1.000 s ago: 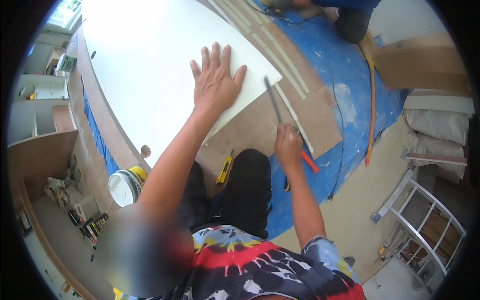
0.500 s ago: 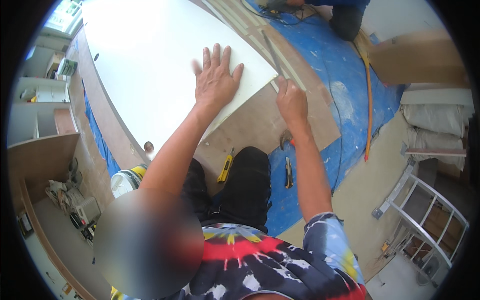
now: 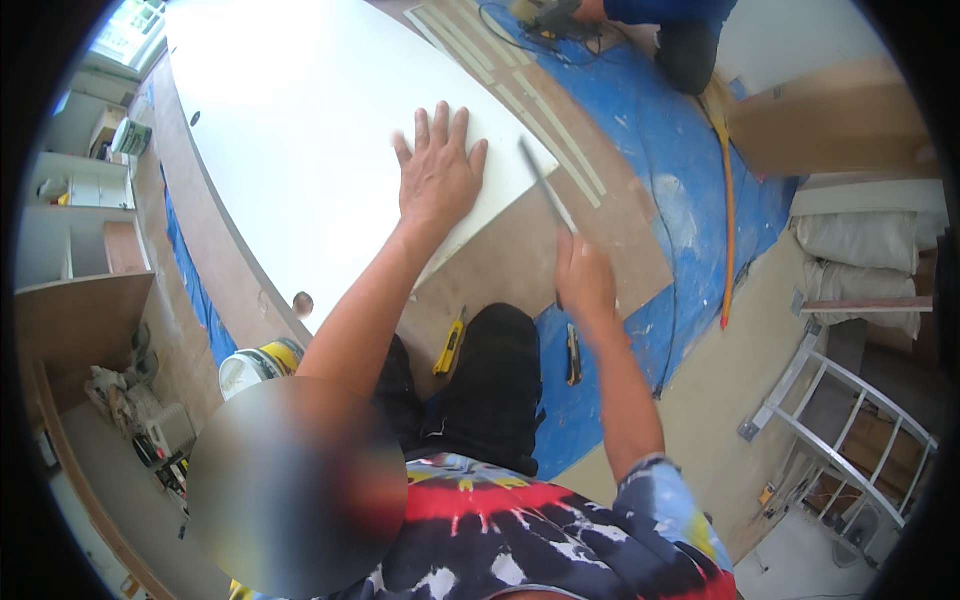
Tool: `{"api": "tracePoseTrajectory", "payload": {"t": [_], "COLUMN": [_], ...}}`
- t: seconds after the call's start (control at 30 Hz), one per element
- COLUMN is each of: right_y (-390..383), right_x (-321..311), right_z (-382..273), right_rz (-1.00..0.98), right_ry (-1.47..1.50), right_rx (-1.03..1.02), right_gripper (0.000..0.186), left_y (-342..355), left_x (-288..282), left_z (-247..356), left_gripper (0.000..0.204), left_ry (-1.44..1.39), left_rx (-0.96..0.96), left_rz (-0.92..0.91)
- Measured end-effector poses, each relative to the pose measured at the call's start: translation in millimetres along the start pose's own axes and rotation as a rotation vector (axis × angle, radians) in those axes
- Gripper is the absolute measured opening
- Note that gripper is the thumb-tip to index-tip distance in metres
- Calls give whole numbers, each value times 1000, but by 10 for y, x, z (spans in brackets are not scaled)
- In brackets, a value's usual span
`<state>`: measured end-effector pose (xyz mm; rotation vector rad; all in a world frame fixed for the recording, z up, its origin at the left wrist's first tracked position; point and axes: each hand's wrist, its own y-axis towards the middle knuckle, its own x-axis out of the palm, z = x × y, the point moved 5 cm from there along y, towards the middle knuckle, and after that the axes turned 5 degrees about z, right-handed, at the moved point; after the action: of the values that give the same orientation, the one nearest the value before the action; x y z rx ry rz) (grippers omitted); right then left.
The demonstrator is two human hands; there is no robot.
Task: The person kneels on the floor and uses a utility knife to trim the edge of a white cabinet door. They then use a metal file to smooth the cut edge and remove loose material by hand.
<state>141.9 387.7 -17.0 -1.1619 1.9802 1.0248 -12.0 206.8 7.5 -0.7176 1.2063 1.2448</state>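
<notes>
My left hand lies flat with fingers spread on a large white panel. My right hand, a little blurred, is closed around the near end of a long, thin metal file. The file slants across the panel's right corner and points away to the far left. Whether it touches the edge, I cannot tell. A yellow utility knife lies between my knees, and a black utility knife rests right of my right knee.
Beneath the panel is a brown board, with a blue sheet beyond. A bucket stands at left. At right are an orange strip and a metal ladder. A co-worker's leg and a power tool are far off.
My right hand has drawn back toward me with the file, which moved from beside the panel's edge to across its corner. My left hand stays flat on the panel.
</notes>
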Motion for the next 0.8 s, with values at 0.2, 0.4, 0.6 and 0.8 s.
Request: {"api": "tracePoseTrajectory", "payload": {"t": [0.2,0.4,0.6,0.8], "right_y": [137,-195,75,-318], "right_x": [-6,-61,-25,-50], "right_z": [-4,-141,-113,-232], "right_rz": [-239,-167,-332,-152], "right_ry": [-95,-41,-73,-44], "right_rx": [193,100,262,86], "right_gripper": [45,48,41,46], "left_y": [-17,-20,-17,1], "left_x": [6,31,-19,1], "left_z": [-5,-25,-18,-29], "left_gripper": [56,55,52,52], "left_ry": [-24,-60,-88,-96], "left_rx": [5,7,30,11], "left_rz": [1,28,29,13]}}
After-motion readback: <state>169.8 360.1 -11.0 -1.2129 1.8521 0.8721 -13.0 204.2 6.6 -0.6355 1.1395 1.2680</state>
